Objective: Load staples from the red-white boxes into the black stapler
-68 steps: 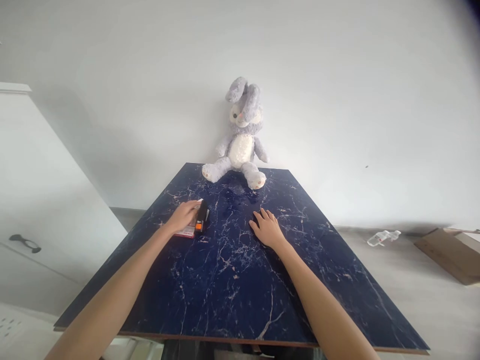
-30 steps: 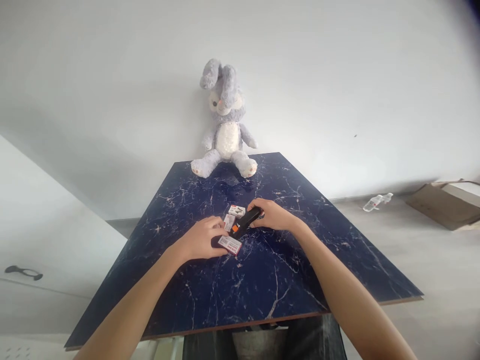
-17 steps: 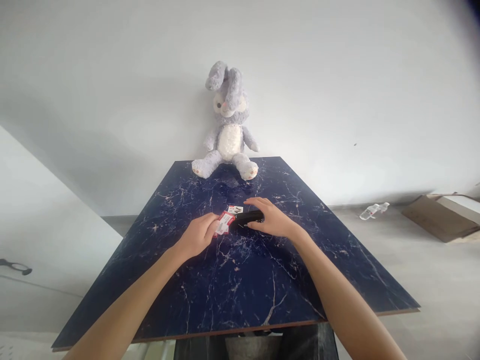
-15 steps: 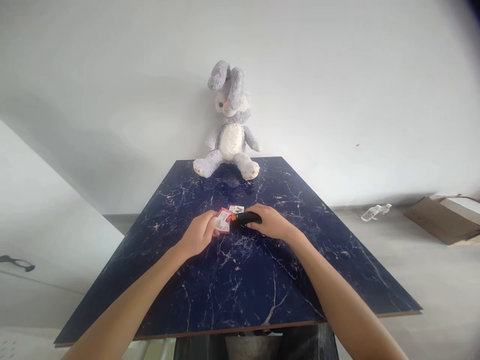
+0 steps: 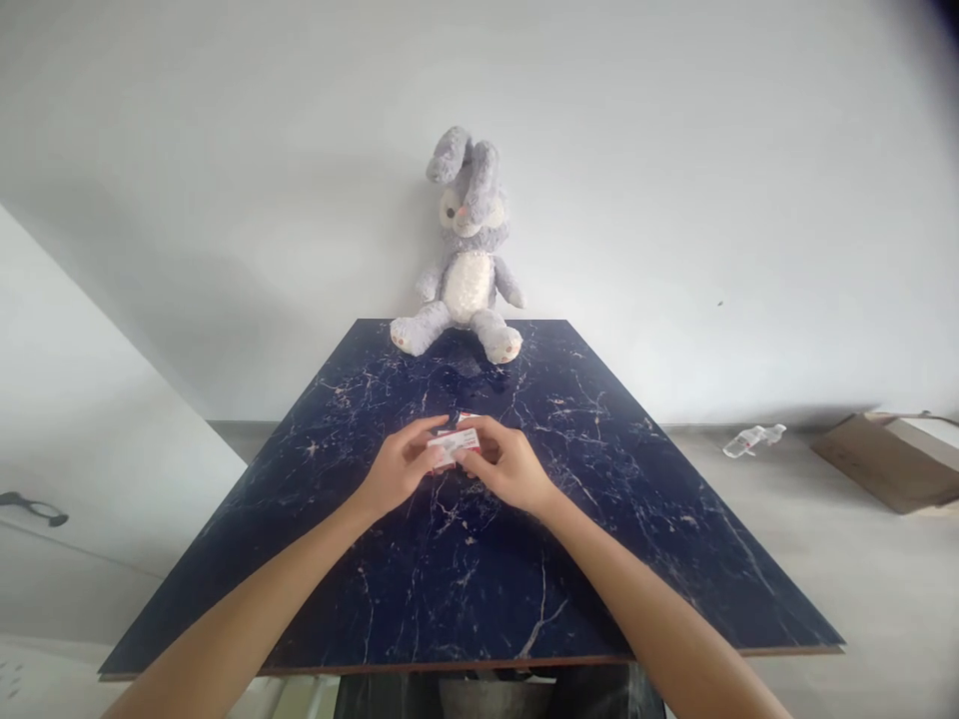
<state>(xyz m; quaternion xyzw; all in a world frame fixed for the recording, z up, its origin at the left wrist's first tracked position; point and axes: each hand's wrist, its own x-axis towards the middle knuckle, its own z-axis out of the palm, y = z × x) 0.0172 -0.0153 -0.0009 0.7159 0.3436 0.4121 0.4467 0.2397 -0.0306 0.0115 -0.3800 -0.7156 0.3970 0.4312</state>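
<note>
Above the middle of the dark blue marbled table [image 5: 465, 599], both of my hands hold a small white-and-red printed box [image 5: 456, 445]. My left hand [image 5: 401, 467] has thumb and fingers closed on its left end. At the right end, my right hand [image 5: 513, 467] grips it with the thumb in front and the fingers behind. Just beyond the box, a bit of another red-and-white printed piece [image 5: 469, 415] shows. Next to it is a small dark shape that I cannot make out.
A grey plush rabbit [image 5: 471, 285] sits at the table's far edge against the wall. On the floor to the right lie clear plastic bottles [image 5: 745, 441] and a cardboard box [image 5: 891, 461]. A white panel with a dark handle [image 5: 34, 509] stands at the left.
My right hand has let go of the black, orange-tipped tool and moved left onto the printed box. The box has turned to lie wider between both hands. The view has shifted slightly.
</note>
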